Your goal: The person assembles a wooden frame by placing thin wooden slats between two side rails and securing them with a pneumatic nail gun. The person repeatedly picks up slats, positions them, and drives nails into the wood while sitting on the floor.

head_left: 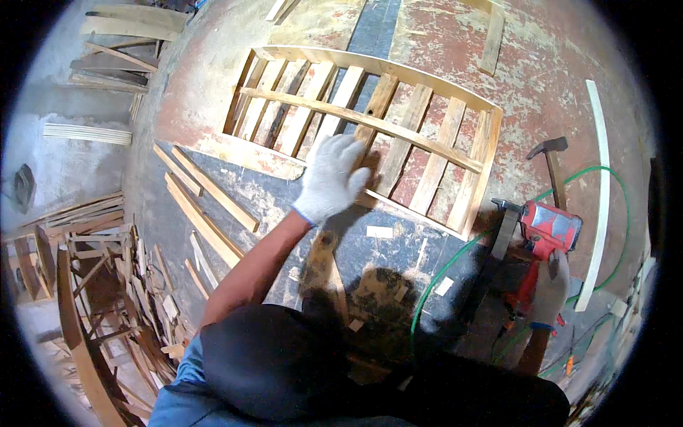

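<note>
Pale slatted wooden frame (370, 128) flat on the worn red workbench (555, 78), slats uneven, one thin diagonal strip across; gloved left hand (331, 178) spread on its near edge; gloved right hand (549, 288) gripping red nail gun (548, 235)

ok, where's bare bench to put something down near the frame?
Bare patches: the bench between the loose strips and the left hand, and the red surface right of the slatted frame, above the hammer. Crowded: around the right hand on the nail gun, with its green hose.
</note>
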Tool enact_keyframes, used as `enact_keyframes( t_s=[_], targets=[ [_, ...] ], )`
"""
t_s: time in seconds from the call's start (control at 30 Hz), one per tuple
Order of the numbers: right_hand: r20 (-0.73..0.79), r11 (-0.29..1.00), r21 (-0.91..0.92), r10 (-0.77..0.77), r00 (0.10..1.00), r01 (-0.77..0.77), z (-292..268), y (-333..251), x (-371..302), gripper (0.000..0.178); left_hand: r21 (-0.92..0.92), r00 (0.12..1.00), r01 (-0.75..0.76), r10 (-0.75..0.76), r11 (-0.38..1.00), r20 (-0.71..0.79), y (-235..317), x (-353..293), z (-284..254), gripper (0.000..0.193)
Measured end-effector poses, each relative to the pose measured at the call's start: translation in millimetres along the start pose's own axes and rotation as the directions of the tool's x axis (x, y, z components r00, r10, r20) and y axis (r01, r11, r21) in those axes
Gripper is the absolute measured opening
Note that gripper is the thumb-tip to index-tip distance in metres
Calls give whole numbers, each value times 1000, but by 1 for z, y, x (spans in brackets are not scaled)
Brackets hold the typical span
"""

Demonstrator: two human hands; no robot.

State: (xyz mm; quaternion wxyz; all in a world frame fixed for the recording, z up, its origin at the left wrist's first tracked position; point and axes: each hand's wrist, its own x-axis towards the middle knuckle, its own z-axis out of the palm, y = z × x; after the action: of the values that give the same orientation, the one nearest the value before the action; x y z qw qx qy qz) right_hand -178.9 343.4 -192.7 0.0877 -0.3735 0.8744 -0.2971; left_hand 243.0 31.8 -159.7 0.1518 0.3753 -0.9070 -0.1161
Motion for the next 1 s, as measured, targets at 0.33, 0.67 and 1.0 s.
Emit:
enact_keyframes(
  t_s=[0.33, 0.67, 1.0],
  targets=[
    [125, 778, 161, -627, 769, 607, 72, -153, -26, 50, 181, 986, -39, 8, 983, 168, -81, -39, -14, 30],
    [206, 946, 92, -324, 923, 312, 43, -156, -19, 35, 123, 982, -115, 93, 986, 166, -61, -44, -47, 35],
    [426, 981, -72, -135, 895, 182, 80, -137, -19, 42, 152, 990, -21, -1, 988, 142, -48, -83, -21, 31]
  ],
)
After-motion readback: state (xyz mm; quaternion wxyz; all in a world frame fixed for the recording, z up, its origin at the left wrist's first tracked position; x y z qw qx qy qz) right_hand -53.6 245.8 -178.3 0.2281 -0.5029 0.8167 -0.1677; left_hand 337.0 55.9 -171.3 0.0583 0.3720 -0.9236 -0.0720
